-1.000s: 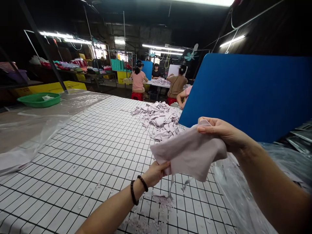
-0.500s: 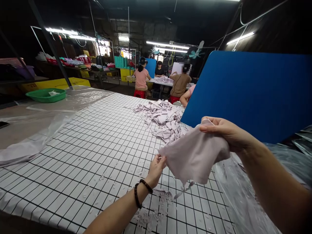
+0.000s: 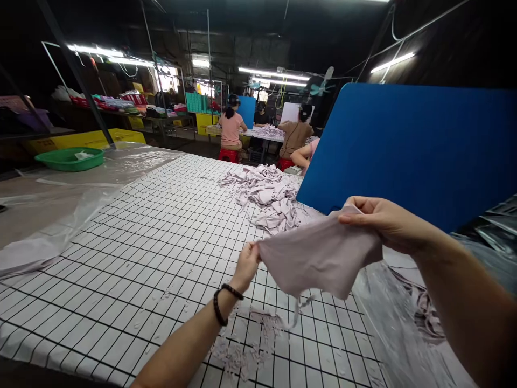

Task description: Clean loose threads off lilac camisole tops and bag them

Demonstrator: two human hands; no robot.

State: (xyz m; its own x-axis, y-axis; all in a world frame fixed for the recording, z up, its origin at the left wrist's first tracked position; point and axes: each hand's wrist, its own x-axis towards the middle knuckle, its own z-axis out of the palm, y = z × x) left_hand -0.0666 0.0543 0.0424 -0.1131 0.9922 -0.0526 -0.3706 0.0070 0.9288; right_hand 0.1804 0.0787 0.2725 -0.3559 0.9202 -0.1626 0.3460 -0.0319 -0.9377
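A pale mauve piece of cloth (image 3: 315, 253) is stretched in the air between my two hands, above the grid-patterned tabletop (image 3: 161, 231). My left hand (image 3: 247, 265), with dark beaded bands at the wrist, pinches its left corner. The upper right part of the cloth is gripped between the thumb and fingers of my right hand (image 3: 374, 218). From its lower edge hangs a thin curled strip (image 3: 298, 310). Behind the cloth lies a heap of similar mauve pieces (image 3: 262, 186). Small scraps (image 3: 246, 350) are scattered on the table below.
A large blue board (image 3: 407, 156) stands at the right, with a person's arm (image 3: 301, 156) beside its left edge. Clear plastic and more mauve cloth (image 3: 430, 318) lie at the right. A green basket (image 3: 72, 160) sits back left. Several people sit at a farther table.
My left hand has moved left and slightly up, drawing the cloth wider. My right hand has shifted slightly right, still holding it. The view has shifted a little.
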